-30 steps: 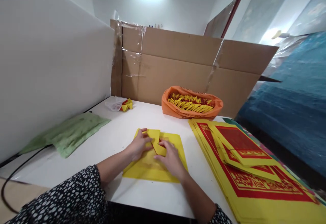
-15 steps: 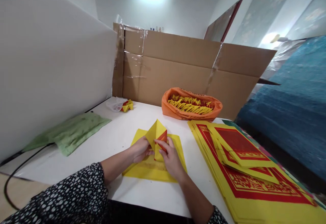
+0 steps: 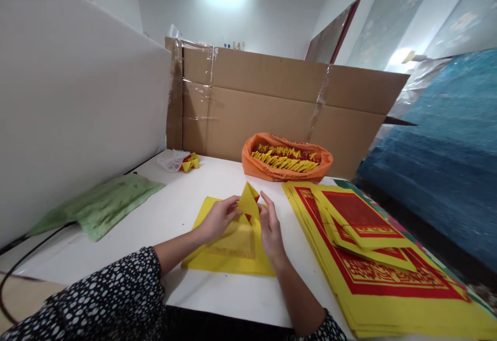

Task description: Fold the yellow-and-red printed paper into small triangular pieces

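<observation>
Left hand [image 3: 217,221]: thumb and fingers pinch the left side of the folded paper.
Right hand [image 3: 271,227]: at the paper's right side, index finger raised; contact of the other fingers is partly hidden, so a firm grip cannot be told.
Folded paper [image 3: 247,200]: quantity 1; peak upward, yellow outside, red showing at the right and below; between the hands, over the far part of the yellow sheet.
Handling (judged): steady the left side with a light pinch; bring edges level before pressing any crease; work the right side with fingertips only, as a hard squeeze could crush the peak.
Yellow sheet [image 3: 229,267]: 1 outline visible, layers uncountable; flat on the worktop [image 3: 217,297], near the middle of its near edge.
Printed sheets [image 3: 357,211]: at least 2, red and yellow, overlapping askew on the large stack.
Large stack [image 3: 388,312]: quantity 1, along the right edge; sheet count cannot be told.
Orange bag [image 3: 247,162]: quantity 1, toward the far edge; its yellow-and-red pieces [image 3: 287,162] are many, too dense to count.
Clear plastic bag [image 3: 170,162]: quantity 1, near the far left corner, beside yellow-red folded paper, number unclear.
Green cloth [image 3: 116,196]: quantity 1, at the left edge.
</observation>
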`<action>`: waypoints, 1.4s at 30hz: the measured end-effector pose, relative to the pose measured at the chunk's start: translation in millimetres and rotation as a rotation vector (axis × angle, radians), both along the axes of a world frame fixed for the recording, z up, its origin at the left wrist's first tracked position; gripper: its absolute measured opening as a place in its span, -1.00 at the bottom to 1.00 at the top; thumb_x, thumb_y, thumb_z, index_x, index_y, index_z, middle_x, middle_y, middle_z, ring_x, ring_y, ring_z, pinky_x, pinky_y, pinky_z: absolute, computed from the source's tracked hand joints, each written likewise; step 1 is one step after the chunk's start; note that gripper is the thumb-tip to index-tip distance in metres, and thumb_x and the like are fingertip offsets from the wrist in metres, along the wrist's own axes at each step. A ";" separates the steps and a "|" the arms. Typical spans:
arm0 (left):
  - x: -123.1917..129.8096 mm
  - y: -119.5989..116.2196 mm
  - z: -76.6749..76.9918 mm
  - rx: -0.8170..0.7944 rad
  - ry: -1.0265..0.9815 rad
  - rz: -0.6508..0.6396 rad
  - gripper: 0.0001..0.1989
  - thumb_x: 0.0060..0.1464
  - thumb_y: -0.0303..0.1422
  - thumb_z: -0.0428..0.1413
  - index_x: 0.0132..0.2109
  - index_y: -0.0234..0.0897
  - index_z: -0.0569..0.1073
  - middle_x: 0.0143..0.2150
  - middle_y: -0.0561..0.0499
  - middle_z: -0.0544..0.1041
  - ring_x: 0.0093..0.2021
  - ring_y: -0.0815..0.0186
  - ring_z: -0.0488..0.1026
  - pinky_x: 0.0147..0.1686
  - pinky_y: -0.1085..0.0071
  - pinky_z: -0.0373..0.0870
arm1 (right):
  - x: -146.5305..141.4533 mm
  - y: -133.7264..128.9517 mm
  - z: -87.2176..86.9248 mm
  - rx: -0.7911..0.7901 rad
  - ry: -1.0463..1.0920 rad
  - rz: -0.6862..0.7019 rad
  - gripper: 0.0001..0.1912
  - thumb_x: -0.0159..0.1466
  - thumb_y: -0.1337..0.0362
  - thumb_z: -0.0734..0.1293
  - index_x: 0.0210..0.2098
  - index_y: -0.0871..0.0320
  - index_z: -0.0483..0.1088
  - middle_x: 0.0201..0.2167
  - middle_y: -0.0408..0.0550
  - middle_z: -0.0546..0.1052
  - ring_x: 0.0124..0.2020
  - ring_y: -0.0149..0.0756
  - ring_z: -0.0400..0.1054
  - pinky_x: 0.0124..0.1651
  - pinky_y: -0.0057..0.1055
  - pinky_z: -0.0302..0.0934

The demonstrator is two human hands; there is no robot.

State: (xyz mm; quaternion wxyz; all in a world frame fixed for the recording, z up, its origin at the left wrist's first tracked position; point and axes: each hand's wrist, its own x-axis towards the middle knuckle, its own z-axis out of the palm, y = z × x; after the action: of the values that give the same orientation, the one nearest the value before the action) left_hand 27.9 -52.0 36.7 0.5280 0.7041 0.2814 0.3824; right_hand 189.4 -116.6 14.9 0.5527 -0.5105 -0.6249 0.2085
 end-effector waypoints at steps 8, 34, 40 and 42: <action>-33.1 11.5 -25.3 0.392 0.275 -0.153 -0.61 0.10 -0.45 0.10 0.07 -0.05 0.51 0.14 0.03 0.49 0.25 0.16 0.31 0.29 0.18 0.12 | 11.8 -16.8 -14.6 0.186 -0.672 0.256 -0.58 0.35 0.50 0.15 0.09 0.04 0.42 0.10 -0.04 0.49 0.16 -0.23 0.34 0.23 -0.11 0.14; -40.6 29.0 -17.4 0.113 0.402 -0.340 -0.75 0.07 -0.22 0.15 -0.09 -0.14 0.54 0.01 -0.02 0.55 0.10 0.06 0.40 0.14 0.23 0.23 | 2.3 10.0 -23.3 -0.387 -0.175 0.201 -0.85 0.26 0.24 0.27 -0.33 0.13 0.47 -0.44 -0.18 0.57 -0.40 -0.29 0.44 -0.32 -0.42 0.25; -27.8 30.9 -29.4 0.075 0.322 -0.147 -0.73 0.06 -0.19 0.16 -0.48 -0.25 0.40 0.02 -0.10 0.53 0.00 0.12 0.45 -0.06 0.32 0.35 | -14.7 -1.3 -25.0 -0.241 -0.327 -0.013 -0.74 0.27 0.31 0.24 -0.05 0.11 0.40 -0.31 -0.08 0.55 -0.31 -0.22 0.44 -0.20 -0.28 0.34; -25.4 32.4 -32.9 0.115 0.317 -0.107 -0.75 0.00 -0.23 0.21 -0.52 -0.24 0.40 0.10 -0.12 0.50 0.15 0.06 0.36 0.02 0.28 0.32 | -25.2 -18.1 -32.1 -0.136 -0.491 -0.054 -0.69 0.30 0.33 0.23 0.02 0.11 0.40 -0.04 0.06 0.51 -0.03 -0.10 0.41 0.04 -0.12 0.28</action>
State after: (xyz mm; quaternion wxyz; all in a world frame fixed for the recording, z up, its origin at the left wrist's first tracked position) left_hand 2.4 -19.7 3.8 0.4555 0.7986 0.3008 0.2534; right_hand 164.2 -134.8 -17.2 0.3544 -0.5981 -0.7111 0.1050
